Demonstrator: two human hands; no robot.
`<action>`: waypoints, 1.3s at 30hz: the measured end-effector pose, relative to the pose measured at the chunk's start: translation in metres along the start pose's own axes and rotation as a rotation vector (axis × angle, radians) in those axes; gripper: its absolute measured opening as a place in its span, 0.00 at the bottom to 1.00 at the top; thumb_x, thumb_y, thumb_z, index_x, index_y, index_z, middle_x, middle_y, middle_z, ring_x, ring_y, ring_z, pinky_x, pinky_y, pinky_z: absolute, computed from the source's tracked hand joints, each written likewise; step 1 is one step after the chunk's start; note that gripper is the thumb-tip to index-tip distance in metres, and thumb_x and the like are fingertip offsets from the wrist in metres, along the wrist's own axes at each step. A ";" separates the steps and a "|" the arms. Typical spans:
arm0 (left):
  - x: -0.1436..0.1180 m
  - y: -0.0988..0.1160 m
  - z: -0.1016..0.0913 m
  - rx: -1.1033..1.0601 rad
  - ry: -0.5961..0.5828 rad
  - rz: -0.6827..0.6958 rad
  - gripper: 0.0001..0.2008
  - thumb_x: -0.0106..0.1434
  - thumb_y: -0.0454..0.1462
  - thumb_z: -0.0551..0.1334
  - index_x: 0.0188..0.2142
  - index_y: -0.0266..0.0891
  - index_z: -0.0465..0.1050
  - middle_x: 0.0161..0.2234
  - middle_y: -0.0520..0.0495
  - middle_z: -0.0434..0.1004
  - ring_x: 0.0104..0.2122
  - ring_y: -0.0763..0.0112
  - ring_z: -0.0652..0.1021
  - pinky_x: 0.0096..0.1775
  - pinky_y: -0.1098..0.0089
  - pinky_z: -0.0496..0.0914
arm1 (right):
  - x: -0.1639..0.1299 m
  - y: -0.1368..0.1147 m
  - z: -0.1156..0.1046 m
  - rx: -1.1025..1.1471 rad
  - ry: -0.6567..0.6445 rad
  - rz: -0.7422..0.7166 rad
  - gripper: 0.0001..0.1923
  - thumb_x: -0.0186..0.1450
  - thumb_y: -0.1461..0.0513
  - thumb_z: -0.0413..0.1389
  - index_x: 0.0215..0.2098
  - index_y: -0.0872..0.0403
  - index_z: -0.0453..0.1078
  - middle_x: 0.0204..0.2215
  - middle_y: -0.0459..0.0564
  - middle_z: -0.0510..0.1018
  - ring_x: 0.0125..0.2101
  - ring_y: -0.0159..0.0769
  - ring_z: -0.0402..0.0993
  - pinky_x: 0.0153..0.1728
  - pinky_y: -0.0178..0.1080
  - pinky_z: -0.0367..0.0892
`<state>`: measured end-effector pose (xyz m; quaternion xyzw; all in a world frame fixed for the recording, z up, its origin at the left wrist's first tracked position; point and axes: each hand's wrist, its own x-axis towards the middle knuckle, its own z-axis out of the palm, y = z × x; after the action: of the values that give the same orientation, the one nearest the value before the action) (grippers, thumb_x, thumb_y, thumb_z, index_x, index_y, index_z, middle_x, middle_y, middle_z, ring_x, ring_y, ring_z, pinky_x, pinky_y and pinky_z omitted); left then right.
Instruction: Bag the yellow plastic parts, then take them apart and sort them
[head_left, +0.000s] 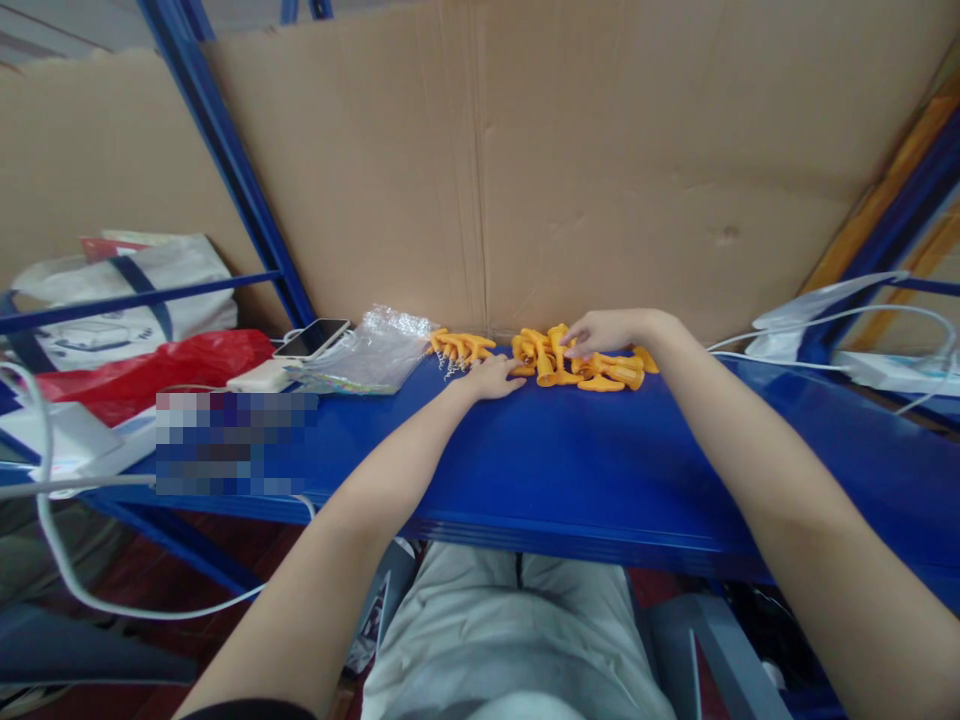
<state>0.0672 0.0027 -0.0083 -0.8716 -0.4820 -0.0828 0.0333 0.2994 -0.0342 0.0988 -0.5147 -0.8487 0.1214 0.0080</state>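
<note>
Cardboard (600,150) is backing the blue shelf (570,450), where a pile of orange plastic pieces (600,372) is lying. The right hand (607,330) is resting on the pile, fingers loosely curled, seemingly pinching one piece, while the left hand (491,378) is lying open just beside it, fingertips touching the shelf.

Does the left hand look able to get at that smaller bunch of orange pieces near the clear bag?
Probably yes. The left hand rests on the blue shelf just beside the smaller orange bunch, with nothing between them.
</note>
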 end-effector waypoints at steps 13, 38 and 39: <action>0.010 0.003 0.011 -0.397 0.241 -0.088 0.10 0.62 0.43 0.65 0.33 0.41 0.69 0.35 0.47 0.76 0.40 0.60 0.77 0.46 0.63 0.71 | 0.007 -0.017 0.016 -0.138 -0.102 0.085 0.17 0.67 0.63 0.56 0.53 0.58 0.78 0.45 0.55 0.84 0.41 0.39 0.82 0.36 0.32 0.71; 0.003 0.007 -0.014 -0.375 0.694 0.144 0.08 0.64 0.29 0.52 0.41 0.42 0.62 0.42 0.43 0.73 0.46 0.64 0.75 0.51 0.62 0.70 | 0.022 -0.013 0.020 -0.191 0.575 -0.170 0.32 0.67 0.56 0.57 0.68 0.55 0.63 0.70 0.63 0.59 0.69 0.57 0.55 0.63 0.62 0.58; 0.002 0.008 -0.015 -0.335 0.685 0.179 0.08 0.66 0.30 0.51 0.43 0.41 0.62 0.43 0.42 0.73 0.47 0.64 0.75 0.52 0.62 0.70 | 0.022 -0.013 0.019 -0.197 0.586 -0.185 0.31 0.68 0.55 0.57 0.68 0.54 0.64 0.70 0.62 0.60 0.68 0.58 0.56 0.63 0.63 0.58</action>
<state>0.0731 -0.0021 0.0069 -0.8255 -0.3448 -0.4433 0.0565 0.2747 -0.0247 0.0804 -0.4468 -0.8611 -0.1160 0.2132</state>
